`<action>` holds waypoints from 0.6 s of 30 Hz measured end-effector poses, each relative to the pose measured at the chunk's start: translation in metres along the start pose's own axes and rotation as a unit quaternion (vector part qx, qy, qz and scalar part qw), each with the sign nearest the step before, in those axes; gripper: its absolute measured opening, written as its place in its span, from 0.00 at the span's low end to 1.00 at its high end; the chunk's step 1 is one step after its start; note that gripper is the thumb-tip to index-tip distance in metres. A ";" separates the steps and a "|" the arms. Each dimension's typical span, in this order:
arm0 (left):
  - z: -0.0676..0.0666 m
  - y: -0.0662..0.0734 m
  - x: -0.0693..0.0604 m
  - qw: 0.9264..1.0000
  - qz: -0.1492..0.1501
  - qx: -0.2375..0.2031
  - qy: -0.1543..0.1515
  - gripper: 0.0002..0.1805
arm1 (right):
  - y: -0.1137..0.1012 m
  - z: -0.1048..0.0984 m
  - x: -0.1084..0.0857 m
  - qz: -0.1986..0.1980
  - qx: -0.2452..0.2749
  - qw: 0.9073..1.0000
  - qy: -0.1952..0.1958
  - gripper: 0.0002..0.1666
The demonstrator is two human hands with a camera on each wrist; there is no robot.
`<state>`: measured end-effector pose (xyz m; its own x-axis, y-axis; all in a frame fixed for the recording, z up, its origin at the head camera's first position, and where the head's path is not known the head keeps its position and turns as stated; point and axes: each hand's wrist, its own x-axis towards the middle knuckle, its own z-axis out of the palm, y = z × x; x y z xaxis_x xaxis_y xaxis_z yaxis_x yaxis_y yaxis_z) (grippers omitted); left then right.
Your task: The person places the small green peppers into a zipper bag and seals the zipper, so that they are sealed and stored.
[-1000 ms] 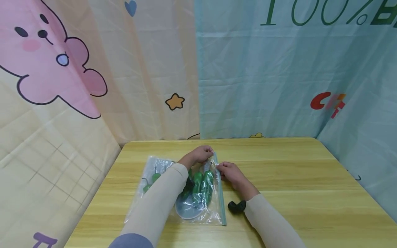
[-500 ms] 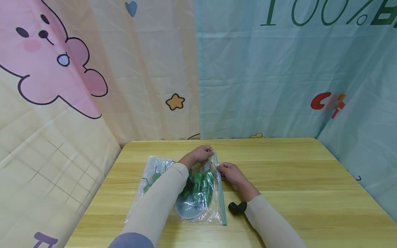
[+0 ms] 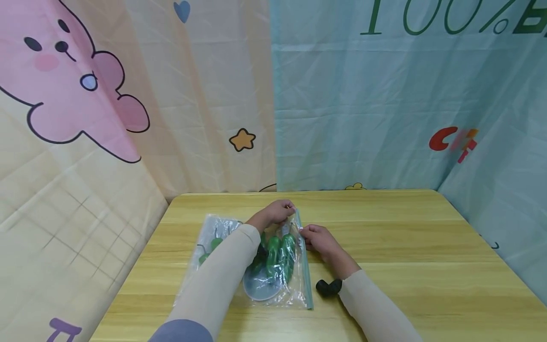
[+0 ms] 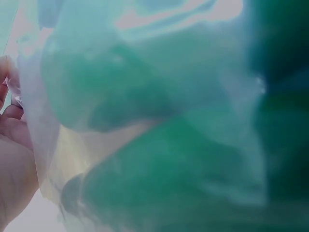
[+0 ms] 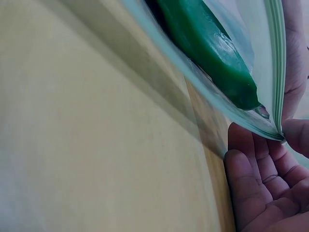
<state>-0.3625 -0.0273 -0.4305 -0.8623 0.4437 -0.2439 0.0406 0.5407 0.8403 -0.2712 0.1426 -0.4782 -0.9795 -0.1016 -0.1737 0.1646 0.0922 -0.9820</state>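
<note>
A clear zip bag (image 3: 295, 297) lies on the table with its blue-green zip strip (image 3: 306, 278) along the right side. Inside it are long green peppers (image 3: 288, 256), a pale round dish (image 3: 261, 290) and small round green items with thin stems (image 3: 203, 258). My left hand (image 3: 275, 213) pinches the bag's far corner at the strip's end. My right hand (image 3: 320, 240) pinches the strip a little nearer. In the right wrist view the two strip edges (image 5: 278, 58) meet at the right fingertips and spread apart beside a pepper (image 5: 217, 58). Plastic blurs the left wrist view.
A wooden table (image 3: 406, 247) stretches under everything, with bare surface to the right. Printed curtains (image 3: 342, 118) hang behind and at both sides. A small black device (image 3: 329, 288) sits at the right sleeve. The left sleeve (image 3: 218, 280) covers part of the bag.
My right hand has slid very slightly nearer along the strip. The left hand keeps its pinch on the corner, and the bag stays in place.
</note>
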 end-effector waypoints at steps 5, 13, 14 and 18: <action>0.000 0.000 0.000 1.000 0.000 0.007 0.003 0.09 | 0.001 0.000 -0.001 0.005 -0.003 1.000 0.001 0.12; -0.001 0.000 0.000 1.000 -0.003 0.005 0.005 0.09 | 0.001 -0.001 -0.004 0.003 -0.005 1.000 -0.002 0.12; -0.001 0.000 0.000 1.000 -0.003 0.004 0.005 0.09 | 0.001 -0.001 -0.004 0.002 -0.005 1.000 -0.003 0.12; -0.001 -0.001 0.000 1.000 0.001 0.007 0.006 0.10 | 0.001 -0.001 -0.006 0.002 -0.004 1.000 -0.003 0.12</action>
<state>-0.3634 -0.0285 -0.4309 -0.8681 0.4368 -0.2359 0.0498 0.5495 0.8340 -0.2652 0.1441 -0.4785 -0.9779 -0.1075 -0.1791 0.1685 0.1013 -0.9805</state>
